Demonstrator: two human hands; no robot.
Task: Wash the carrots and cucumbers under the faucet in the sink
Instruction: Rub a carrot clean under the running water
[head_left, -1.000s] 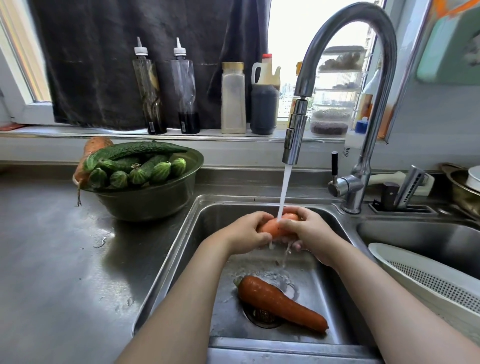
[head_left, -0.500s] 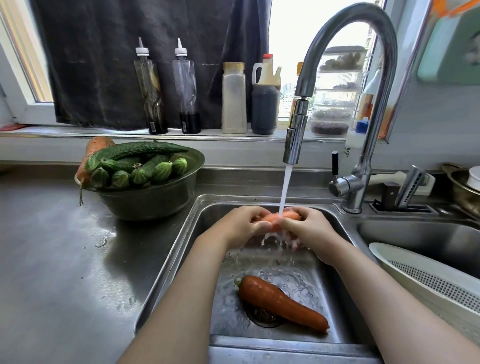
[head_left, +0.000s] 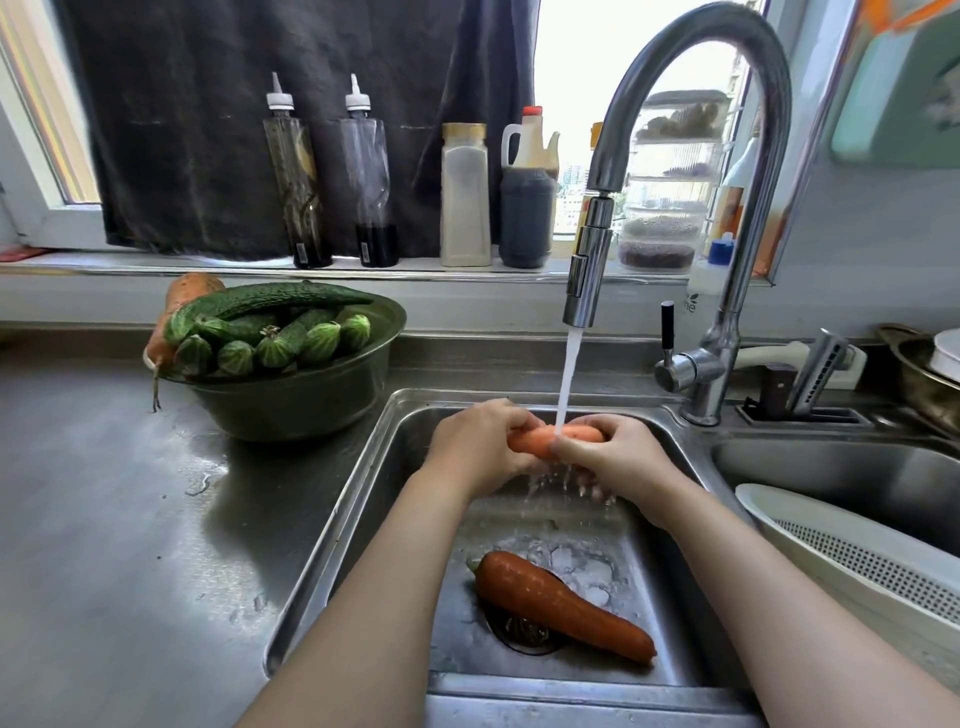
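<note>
Water runs from the tall steel faucet (head_left: 587, 280) onto an orange carrot (head_left: 540, 440) that I hold over the sink (head_left: 363, 499). My left hand (head_left: 475, 447) grips its left end and my right hand (head_left: 618, 460) grips its right end, fingers curled round it. Only the carrot's middle shows between my hands. A second carrot (head_left: 561, 605) lies on the sink floor across the drain (head_left: 519, 631). On the counter to the left, a green bowl (head_left: 306, 400) holds several cucumbers (head_left: 275, 317) and another carrot (head_left: 179, 301).
Bottles (head_left: 298, 171) and jars stand on the windowsill behind the sink. A white colander (head_left: 852, 545) leans in the right-hand sink basin. A knife block (head_left: 800, 384) and a metal pot (head_left: 919, 374) sit at the far right. Water drops lie on the steel counter (head_left: 104, 519).
The carrot has turned and shifted slightly in my hands under the stream, and my hands sit a little higher. The carrot on the sink floor has not moved.
</note>
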